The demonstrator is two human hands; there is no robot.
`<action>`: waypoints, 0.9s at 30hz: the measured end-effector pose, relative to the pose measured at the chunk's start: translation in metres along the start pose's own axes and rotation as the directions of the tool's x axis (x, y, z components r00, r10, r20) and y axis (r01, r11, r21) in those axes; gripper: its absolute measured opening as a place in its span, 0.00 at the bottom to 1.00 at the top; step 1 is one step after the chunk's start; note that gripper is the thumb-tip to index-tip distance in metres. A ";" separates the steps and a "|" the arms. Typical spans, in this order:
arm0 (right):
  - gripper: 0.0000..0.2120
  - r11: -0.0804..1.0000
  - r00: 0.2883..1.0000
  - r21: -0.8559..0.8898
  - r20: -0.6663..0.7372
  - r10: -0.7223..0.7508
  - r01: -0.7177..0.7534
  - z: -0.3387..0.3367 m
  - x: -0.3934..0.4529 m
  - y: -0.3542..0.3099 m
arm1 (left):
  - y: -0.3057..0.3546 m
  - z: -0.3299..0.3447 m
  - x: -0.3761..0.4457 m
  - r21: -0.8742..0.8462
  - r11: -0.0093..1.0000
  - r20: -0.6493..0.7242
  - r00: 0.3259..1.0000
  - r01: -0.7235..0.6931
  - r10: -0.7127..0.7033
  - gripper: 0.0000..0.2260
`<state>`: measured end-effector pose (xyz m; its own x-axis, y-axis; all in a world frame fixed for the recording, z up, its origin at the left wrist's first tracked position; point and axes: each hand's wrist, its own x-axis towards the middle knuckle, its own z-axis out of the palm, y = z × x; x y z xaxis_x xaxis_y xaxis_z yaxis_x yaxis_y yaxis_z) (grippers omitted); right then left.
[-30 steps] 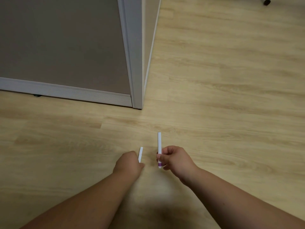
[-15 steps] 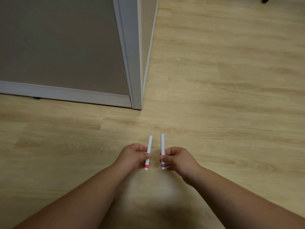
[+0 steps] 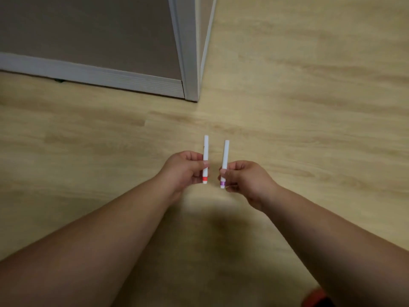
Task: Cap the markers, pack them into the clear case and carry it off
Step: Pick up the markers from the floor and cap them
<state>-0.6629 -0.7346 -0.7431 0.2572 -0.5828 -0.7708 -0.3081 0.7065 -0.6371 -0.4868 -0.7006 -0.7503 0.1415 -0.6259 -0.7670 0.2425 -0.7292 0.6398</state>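
Two markers, upright, side by side above the floor: red marker (image 3: 205,160) pinched in left hand (image 3: 184,170), purple marker (image 3: 224,163) in right hand (image 3: 243,179); check caps seated; case unseen.

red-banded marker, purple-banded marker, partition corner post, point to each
red-banded marker (image 3: 205,154): head view, white barrel above the left hand's fingers
purple-banded marker (image 3: 225,154): head view, white barrel above the right hand
partition corner post (image 3: 190,63): head view, grey front face
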 end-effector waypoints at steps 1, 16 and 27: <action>0.03 1.000 1.000 0.001 0.008 0.016 -0.016 0.001 -0.016 -0.005 | 0.004 0.001 -0.017 -0.009 1.000 -0.001 1.000 0.016 -0.016 0.04; 0.05 0.998 0.994 -0.043 0.104 -0.033 0.037 0.014 -0.264 -0.206 | 0.184 -0.003 -0.286 -0.111 0.993 -0.048 0.999 -0.030 0.025 0.03; 0.05 0.943 0.942 -0.176 0.237 -0.238 0.282 0.092 -0.461 -0.428 | 0.375 -0.055 -0.509 -0.183 0.957 -0.135 0.970 -0.223 0.201 0.03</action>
<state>-0.5652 -0.7315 -0.1144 0.5323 -0.6221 -0.5741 -0.3789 0.4313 -0.8188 -0.4149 -0.6399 -0.1227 0.3152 -0.7165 -0.6224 0.3764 -0.5077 0.7750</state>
